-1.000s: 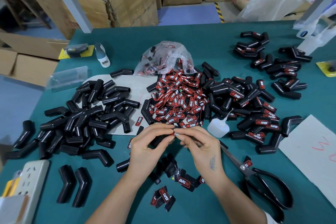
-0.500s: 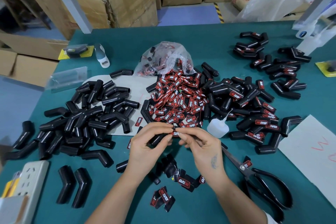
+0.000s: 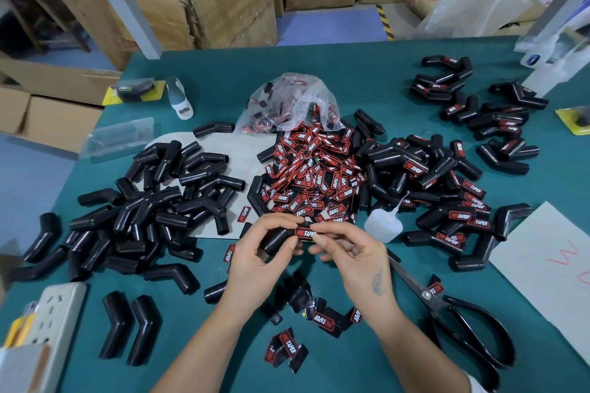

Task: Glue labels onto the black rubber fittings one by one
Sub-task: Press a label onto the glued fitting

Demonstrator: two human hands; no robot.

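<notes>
My left hand (image 3: 257,257) grips a black rubber fitting (image 3: 277,239) just in front of the label heap. A red-and-black label (image 3: 305,232) lies on the fitting's right end, and my right hand (image 3: 352,254) pinches it there with fingertips and thumb. A heap of loose labels (image 3: 314,174) spills from a clear bag (image 3: 292,104) at the table's middle. Unlabelled black fittings (image 3: 153,201) are piled on the left; labelled fittings (image 3: 447,198) lie on the right. A small white glue bottle (image 3: 384,225) stands right of my hands.
Black scissors (image 3: 459,322) lie at the right front. Loose labels (image 3: 322,319) sit between my forearms. A power strip (image 3: 48,322) is at the left front, white paper (image 3: 549,268) at the right edge, more labelled fittings (image 3: 479,105) at the back right, cardboard boxes (image 3: 204,3) beyond the table.
The label now lies flat on the fitting with its print showing. My right fingers have slid along it and my left hand has turned the fitting slightly.
</notes>
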